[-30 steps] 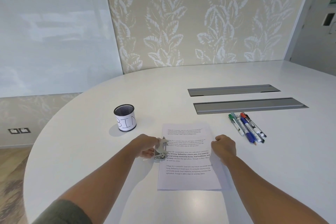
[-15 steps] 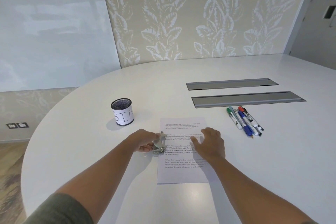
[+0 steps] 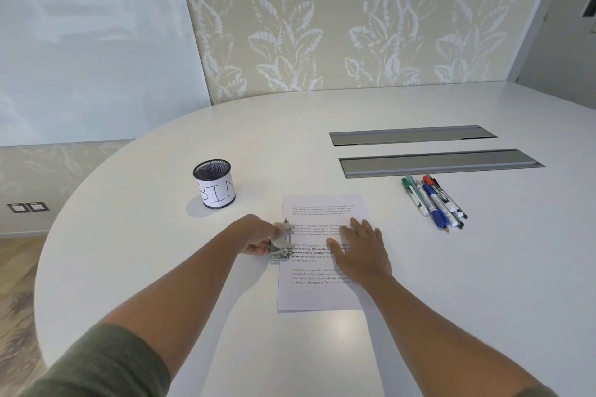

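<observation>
Paper (image 3: 319, 296) is pinned now: right hand (image 3: 359, 251) has opened flat across it, left hand (image 3: 254, 237) keeps its grip clasped round the metal tool (image 3: 281, 246) at the edge.

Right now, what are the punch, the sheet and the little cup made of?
The punch looks like bare metal: dull silver-grey with a slight shine. The sheet is thin white paper, matte, printed with black text. The cup seems to be black wire mesh, probably metal, since tiny holes show inside its rim; a white paper label is wrapped around it.
</observation>
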`<state>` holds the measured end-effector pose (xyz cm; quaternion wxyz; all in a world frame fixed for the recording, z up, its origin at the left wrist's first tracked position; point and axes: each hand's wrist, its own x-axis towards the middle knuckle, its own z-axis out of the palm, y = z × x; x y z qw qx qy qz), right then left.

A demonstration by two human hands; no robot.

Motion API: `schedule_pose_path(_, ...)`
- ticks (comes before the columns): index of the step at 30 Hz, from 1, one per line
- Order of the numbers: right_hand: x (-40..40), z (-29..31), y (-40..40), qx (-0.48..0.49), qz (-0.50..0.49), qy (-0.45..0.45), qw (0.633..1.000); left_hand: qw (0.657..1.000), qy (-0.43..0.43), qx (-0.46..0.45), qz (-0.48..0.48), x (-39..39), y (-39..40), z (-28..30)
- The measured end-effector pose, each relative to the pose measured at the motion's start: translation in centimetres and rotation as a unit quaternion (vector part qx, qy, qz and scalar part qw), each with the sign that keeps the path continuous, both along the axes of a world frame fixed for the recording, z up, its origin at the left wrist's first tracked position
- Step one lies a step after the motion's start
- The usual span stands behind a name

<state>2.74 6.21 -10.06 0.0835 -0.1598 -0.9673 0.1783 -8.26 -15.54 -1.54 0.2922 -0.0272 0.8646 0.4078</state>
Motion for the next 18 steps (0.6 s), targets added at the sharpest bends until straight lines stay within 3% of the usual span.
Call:
schedule_pose_path(8,0.4,-0.5,-0.4,0.016,-0.008,-0.006,1.000,0.998,-0.031,0.045,0.037,0.2,-0.2,-1.2)
schedule_pose_path(11,0.3,-2.5,-0.6,0.011,0.005,-0.051,0.999,0.996,-0.073,0.022,0.040,-0.2,-0.2,-3.2)
schedule_pose_path(18,2.0,-3.4,-0.9,-0.006,-0.013,-0.052,0.999,0.996,-0.094,-0.007,0.006,0.2,-0.4,-3.7)
